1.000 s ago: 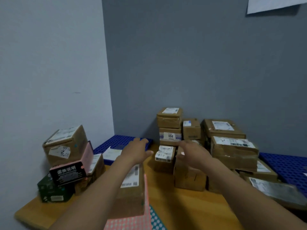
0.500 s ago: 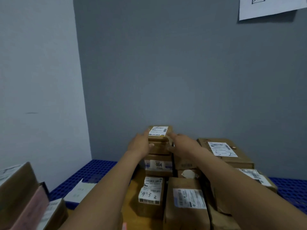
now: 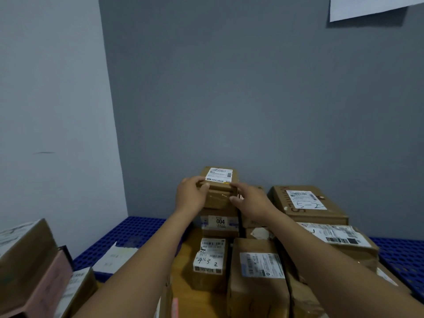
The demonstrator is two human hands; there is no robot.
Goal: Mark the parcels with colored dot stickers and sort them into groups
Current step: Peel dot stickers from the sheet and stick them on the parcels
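A small brown cardboard parcel [image 3: 219, 187] with a white shipping label tops a stack against the grey wall. My left hand [image 3: 190, 196] grips its left side and my right hand [image 3: 251, 199] grips its right side. Directly beneath it sits a parcel marked 004 [image 3: 219, 222]. In front of the stack stand a parcel with handwritten numbers [image 3: 210, 260] and a taller brown parcel [image 3: 258, 274]. No dot stickers are visible.
More labelled parcels [image 3: 307, 203] are piled to the right. Brown and pink boxes [image 3: 34, 267] sit at the lower left. A wooden tabletop [image 3: 185, 253] lies on a blue perforated mat [image 3: 137, 230]. A white paper [image 3: 367, 5] hangs on the wall.
Both hands reached forward from above the table to the top parcel of the stack and closed on its sides. The view has moved closer and tilted up.
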